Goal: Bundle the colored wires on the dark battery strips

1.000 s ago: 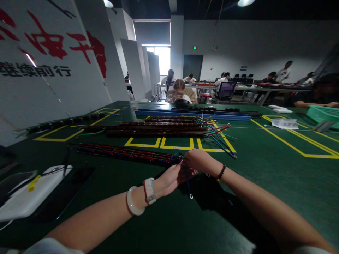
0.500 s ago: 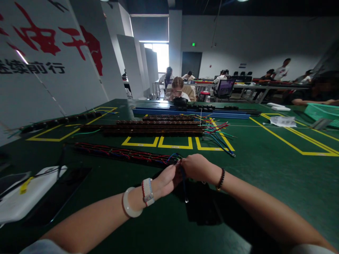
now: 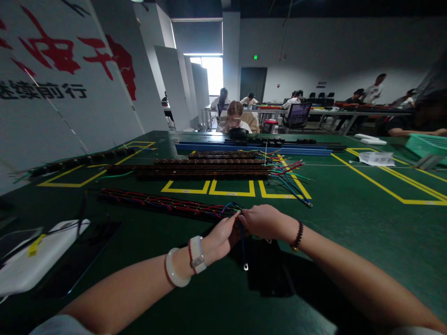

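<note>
Right hand (image 3: pixel 263 222) moved right a bit, curled against left hand (image 3: pixel 220 237); both pinch wires (image 3: pixel 243 249). Green basket (image 3: pixel 425 145) sits far right.

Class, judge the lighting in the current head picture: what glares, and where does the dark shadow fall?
In the head view, the window glares white; in the head view, a dark shadow lies on the table, below the right hand in the picture.

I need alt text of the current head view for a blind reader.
The left hand and right hand meet at the wired end of a long, dark strip on a green table, a blue wire extending below them. More dark strips lie behind.
</note>
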Available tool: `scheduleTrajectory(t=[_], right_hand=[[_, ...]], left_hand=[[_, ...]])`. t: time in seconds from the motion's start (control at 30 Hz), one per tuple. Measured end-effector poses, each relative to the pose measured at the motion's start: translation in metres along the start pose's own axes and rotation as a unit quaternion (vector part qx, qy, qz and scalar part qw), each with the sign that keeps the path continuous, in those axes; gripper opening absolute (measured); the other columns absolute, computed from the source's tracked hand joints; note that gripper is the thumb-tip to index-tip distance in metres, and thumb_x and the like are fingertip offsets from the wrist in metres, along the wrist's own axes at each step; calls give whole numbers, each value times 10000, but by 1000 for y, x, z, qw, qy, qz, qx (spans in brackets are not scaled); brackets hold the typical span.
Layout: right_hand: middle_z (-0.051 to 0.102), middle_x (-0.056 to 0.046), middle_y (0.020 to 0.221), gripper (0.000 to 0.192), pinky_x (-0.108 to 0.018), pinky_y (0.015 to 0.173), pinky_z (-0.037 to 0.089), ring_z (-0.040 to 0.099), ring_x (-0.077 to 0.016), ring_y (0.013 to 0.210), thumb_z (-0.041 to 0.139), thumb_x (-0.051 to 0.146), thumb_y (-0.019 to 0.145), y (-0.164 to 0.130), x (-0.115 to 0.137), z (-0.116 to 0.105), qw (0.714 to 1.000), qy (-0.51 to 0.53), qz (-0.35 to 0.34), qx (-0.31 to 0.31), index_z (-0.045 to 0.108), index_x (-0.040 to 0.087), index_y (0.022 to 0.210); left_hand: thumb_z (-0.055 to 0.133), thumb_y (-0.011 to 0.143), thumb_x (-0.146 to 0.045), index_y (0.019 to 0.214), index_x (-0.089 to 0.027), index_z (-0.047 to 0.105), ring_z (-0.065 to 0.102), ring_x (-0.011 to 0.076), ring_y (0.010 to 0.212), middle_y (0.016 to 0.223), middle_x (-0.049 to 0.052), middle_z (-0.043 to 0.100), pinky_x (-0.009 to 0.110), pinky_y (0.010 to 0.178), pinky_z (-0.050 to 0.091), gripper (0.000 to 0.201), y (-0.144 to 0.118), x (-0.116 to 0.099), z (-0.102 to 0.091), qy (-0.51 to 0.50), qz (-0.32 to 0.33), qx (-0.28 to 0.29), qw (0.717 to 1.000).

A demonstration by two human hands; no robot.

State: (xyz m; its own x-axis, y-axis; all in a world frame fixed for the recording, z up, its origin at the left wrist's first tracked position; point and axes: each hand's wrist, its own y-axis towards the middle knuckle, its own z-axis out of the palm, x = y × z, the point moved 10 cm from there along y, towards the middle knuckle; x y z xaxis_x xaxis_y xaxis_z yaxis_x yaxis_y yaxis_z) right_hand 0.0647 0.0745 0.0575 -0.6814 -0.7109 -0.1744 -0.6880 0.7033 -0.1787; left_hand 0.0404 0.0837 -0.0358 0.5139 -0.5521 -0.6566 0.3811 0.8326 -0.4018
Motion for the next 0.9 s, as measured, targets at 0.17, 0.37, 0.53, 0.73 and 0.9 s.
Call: scheduleTrajectory(t=[0.17,0.37,0.53,0.73,0.9], right_hand=[[669,-104,793,295,-224,514,376,580,-137,618,381,226,953,1,-22,3,986,149,-11,69,645,100,915],[616,-29,746,429,-198,455,338,503,-99,566,476,482,900,4,-48,23,939,319,58,119,515,109,1107],[624,-58,862,720,-205,472,342,524,-123,631,593,689,708,5,-59,32,939,300,115,119,485,122,1138],[583,-42,741,635,-216,461,317,468,-108,556,382,721,821,6,-53,36,938,307,77,143,557,130,971],[535,-9,635,516,-212,489,339,458,-96,529,324,549,928,14,-65,51,906,397,9,144,583,118,814]], left_hand=[[479,908,-236,880,-129,609,648,171,877,903,78,677,358,918,467,170,-2,-1,9,-9,-3,44,999],[457,918,-215,924,-118,585,640,181,905,907,91,663,376,935,464,161,-2,-3,12,1,4,70,998],[454,918,-209,855,-110,575,635,152,828,837,76,635,358,919,475,169,-4,-2,15,20,-18,80,996],[427,928,-205,864,-108,568,626,136,785,813,62,629,332,879,477,182,-5,-1,20,27,-29,106,994],[454,917,-277,890,-131,544,625,151,708,740,38,614,292,724,484,173,-5,3,10,68,-52,69,994]])
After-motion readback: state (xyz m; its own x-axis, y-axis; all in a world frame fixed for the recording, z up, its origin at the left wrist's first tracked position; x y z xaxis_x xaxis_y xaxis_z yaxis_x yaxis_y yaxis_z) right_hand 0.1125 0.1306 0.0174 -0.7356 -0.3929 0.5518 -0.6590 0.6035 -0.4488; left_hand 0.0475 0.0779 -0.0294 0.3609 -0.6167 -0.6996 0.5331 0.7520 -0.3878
